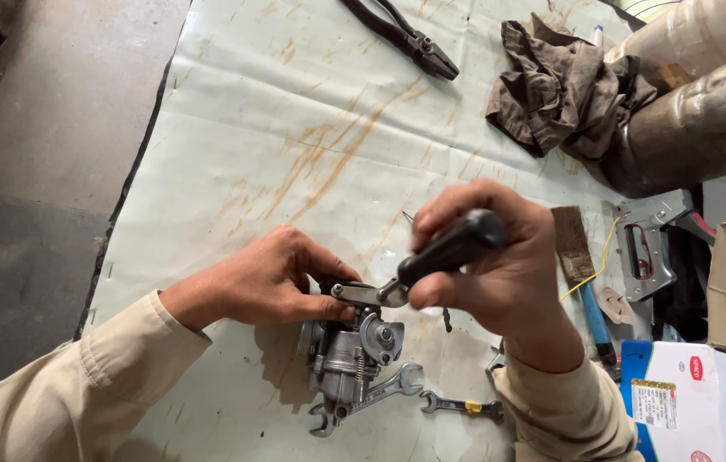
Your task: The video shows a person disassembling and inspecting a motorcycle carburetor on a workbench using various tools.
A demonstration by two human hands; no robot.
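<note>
**Carburettor held and worked with a tool**

Stained pale sheeting covers the table (295, 103). A small metal carburettor (350, 351) is steadied near the front edge by the left hand (265, 278), closed on its top. A black-handled tool (440, 252) is gripped in the closed right hand (500, 274), its tip set on the carburettor. Two spanners (397, 381) lie just beside it; pliers (406, 38) and a crumpled rag (564, 85) lie well apart.
</note>
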